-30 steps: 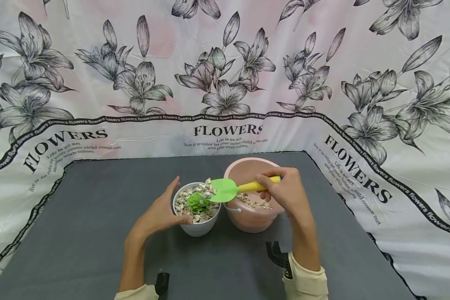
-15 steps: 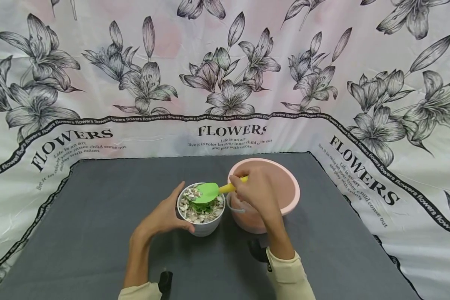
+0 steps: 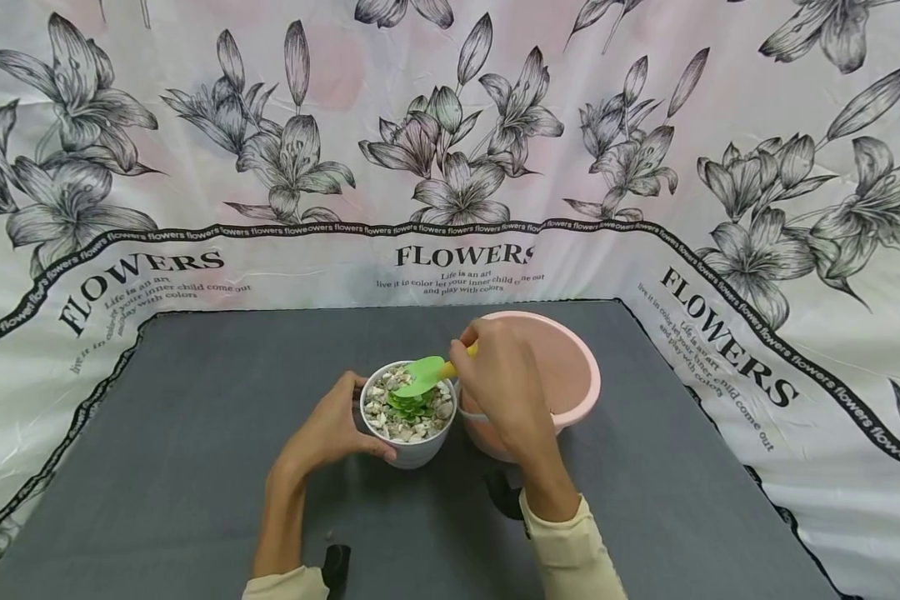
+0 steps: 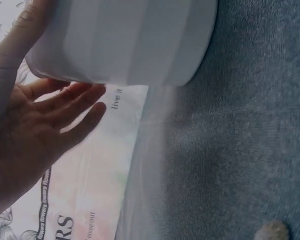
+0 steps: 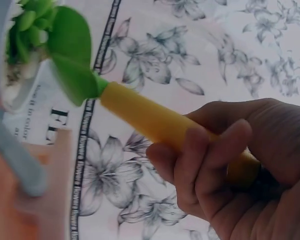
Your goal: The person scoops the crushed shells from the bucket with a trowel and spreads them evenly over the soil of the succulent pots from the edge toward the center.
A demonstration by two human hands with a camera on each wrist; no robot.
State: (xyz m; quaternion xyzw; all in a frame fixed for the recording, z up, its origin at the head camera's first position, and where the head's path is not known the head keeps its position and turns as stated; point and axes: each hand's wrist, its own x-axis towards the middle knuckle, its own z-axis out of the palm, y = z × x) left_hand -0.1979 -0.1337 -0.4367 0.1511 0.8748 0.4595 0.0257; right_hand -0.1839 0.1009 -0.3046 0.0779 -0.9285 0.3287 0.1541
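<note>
A white flowerpot (image 3: 411, 452) stands on the table, filled with pale stone chips (image 3: 378, 408) around a green succulent (image 3: 412, 406). My left hand (image 3: 337, 425) holds it from the left, thumb at the front and fingers behind. The left wrist view shows the ribbed side of the flowerpot (image 4: 130, 40) between thumb and fingers. My right hand (image 3: 498, 379) grips the yellow handle of a small trowel (image 5: 145, 115), its fingers wrapped round it. The green blade (image 3: 423, 375) is tilted over the back right of the flowerpot, right at the plant.
A pink bucket (image 3: 581, 392) stands against the right side of the flowerpot, partly hidden by the right forearm. Its grey handle (image 5: 20, 160) shows in the right wrist view. A small stone (image 4: 272, 231) lies on the grey tabletop (image 3: 217, 442). A flower-printed cloth (image 3: 285, 275) rises behind.
The trowel moved left from the bucket's side over the flowerpot and tipped; stones seen on its blade before are off it now. The left hand stayed at the flowerpot.
</note>
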